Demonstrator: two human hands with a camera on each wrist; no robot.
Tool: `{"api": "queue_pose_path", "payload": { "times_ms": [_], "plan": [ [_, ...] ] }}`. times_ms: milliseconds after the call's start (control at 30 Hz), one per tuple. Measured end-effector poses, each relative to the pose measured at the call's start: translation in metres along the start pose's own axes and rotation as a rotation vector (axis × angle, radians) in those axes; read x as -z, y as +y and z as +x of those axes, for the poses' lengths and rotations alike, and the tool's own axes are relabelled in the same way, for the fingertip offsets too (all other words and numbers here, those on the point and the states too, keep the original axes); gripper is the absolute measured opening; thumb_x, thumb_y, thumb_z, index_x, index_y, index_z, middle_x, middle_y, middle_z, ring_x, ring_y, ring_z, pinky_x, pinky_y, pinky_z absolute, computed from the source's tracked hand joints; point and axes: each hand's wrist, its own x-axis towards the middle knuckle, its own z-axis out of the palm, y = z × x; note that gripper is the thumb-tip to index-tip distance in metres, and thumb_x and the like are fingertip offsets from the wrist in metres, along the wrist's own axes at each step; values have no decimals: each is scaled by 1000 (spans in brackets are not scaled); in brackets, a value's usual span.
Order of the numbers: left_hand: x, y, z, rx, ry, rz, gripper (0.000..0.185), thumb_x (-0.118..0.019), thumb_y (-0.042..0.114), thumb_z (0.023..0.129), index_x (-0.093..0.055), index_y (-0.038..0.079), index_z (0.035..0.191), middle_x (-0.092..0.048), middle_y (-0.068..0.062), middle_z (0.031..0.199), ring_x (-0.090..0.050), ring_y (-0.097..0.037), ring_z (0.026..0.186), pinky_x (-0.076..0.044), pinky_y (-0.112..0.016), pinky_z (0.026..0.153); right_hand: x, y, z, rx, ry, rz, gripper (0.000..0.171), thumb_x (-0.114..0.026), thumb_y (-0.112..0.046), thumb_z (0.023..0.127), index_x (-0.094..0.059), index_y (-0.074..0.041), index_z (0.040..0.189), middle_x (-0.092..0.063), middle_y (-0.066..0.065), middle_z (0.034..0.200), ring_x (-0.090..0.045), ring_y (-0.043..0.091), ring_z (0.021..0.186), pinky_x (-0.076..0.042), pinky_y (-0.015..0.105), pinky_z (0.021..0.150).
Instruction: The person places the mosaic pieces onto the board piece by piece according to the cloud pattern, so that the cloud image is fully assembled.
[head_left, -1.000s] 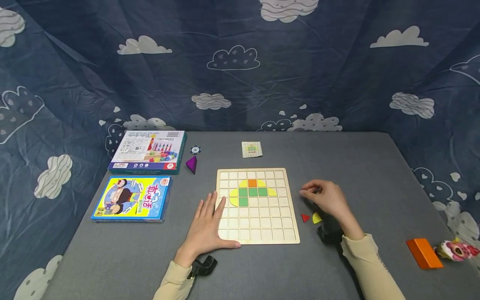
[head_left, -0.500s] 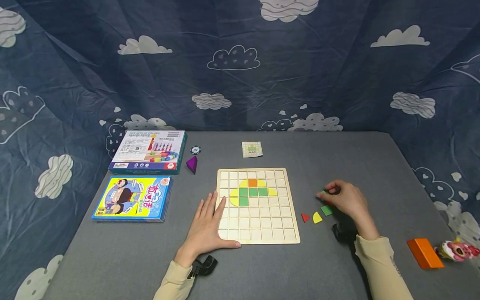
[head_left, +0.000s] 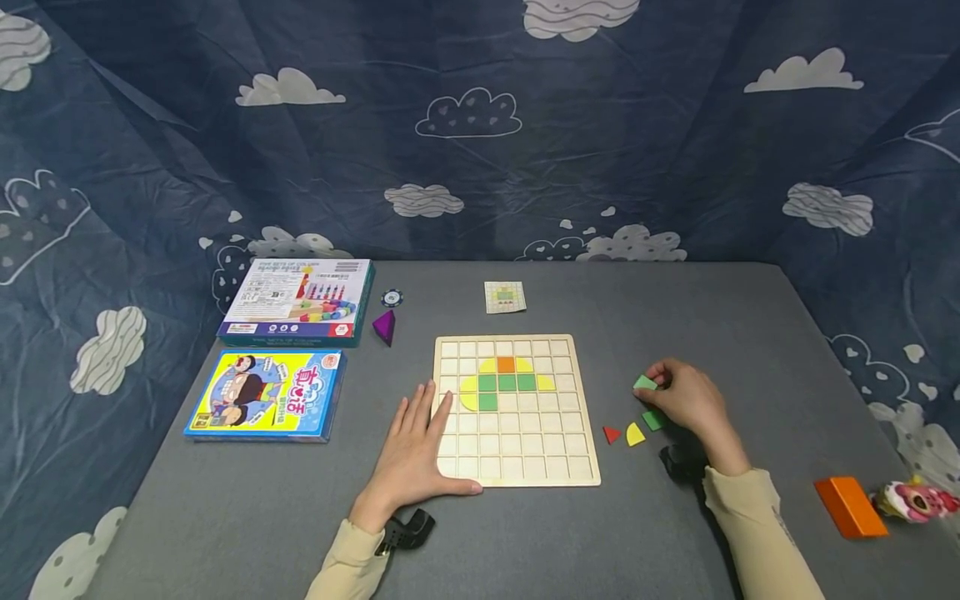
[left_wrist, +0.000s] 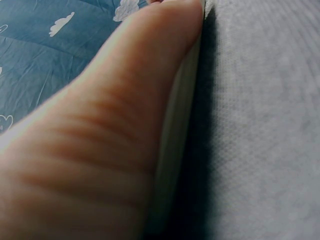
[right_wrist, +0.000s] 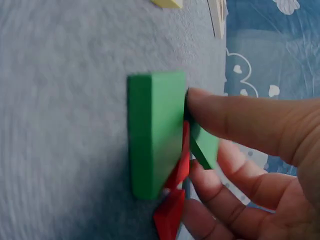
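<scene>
A pale wooden grid board [head_left: 525,450] lies mid-table; green squares [head_left: 507,382], an orange square [head_left: 506,365] and yellow curved pieces [head_left: 468,393] fill some cells. My left hand [head_left: 412,462] rests at its lower left corner, fingers spread along the left side and thumb along the front edge. To the right of the board, my right hand [head_left: 686,400] pinches a green square tile [right_wrist: 206,145] between thumb and fingers, tilted. Another green tile [right_wrist: 165,135] lies on the table below it, near red pieces [right_wrist: 170,212] partly hidden by the fingers.
A red triangle [head_left: 611,435] and a yellow quarter-circle [head_left: 634,433] lie right of the board. A pattern card [head_left: 505,297] is behind it. Two boxes [head_left: 262,396], a purple pyramid [head_left: 384,327] and a chip [head_left: 392,297] stand left; an orange block [head_left: 851,507] and figurine [head_left: 915,500] lie right.
My right hand has moved right, away from the board, to the loose pieces, and now pinches a green tile there. My left hand has stayed in place.
</scene>
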Motion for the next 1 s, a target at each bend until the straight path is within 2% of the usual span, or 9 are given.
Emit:
{"api": "queue_pose_path", "payload": {
  "times_ms": [233, 333, 467, 633, 733, 1000],
  "plan": [
    [0, 0, 1, 6, -4, -1, 129, -62, 83, 58, -14, 9, 153, -2, -16, 157, 3, -27, 143, 1, -42, 113, -7, 2, 2, 127, 123, 27, 23, -77, -12, 77, -61, -4, 92, -60, 9, 81, -54, 23, 68, -36, 35, 56],
    [1, 1, 1, 5, -3, -2, 129, -63, 83, 58, -15, 9, 153, -2, -16, 157, 3, -27, 143, 1, -42, 113, -8, 0, 1, 146, 152, 37, 19, -77, -10, 78, -62, -5, 90, -60, 7, 78, -53, 21, 64, -35, 33, 54],
    [1, 1, 1, 4, -4, 0, 129, -63, 83, 58, -15, 9, 153, -2, -17, 157, 2, -28, 143, 2, -42, 113, -10, -8, -3, 155, 155, 67, 17, -76, -9, 80, -63, -4, 90, -60, 6, 77, -49, 18, 60, -33, 32, 52],
    [1, 1, 0, 4, -4, -2, 129, -62, 83, 58, -15, 9, 153, -2, -16, 157, 3, -27, 143, 2, -41, 113, -21, -21, -7, 212, 164, 129, 17, -75, -8, 81, -64, -1, 92, -59, 6, 75, -44, 17, 57, -32, 31, 50],
    [0, 1, 0, 3, -3, -5, 129, -62, 83, 58, -15, 9, 153, -2, -16, 157, 3, -27, 143, 2, -42, 113, -26, -30, -8, 236, 148, 167, 15, -75, -10, 81, -64, -3, 90, -57, 4, 73, -44, 17, 55, -33, 31, 48],
    [1, 1, 0, 4, 2, -11, 129, -63, 82, 58, -15, 9, 153, -3, -17, 157, 2, -27, 143, 1, -42, 113, -35, -56, -7, 310, 41, 287, 17, -79, -11, 78, -64, -7, 85, -59, 1, 73, -45, 15, 54, -35, 26, 47]
  ]
}}
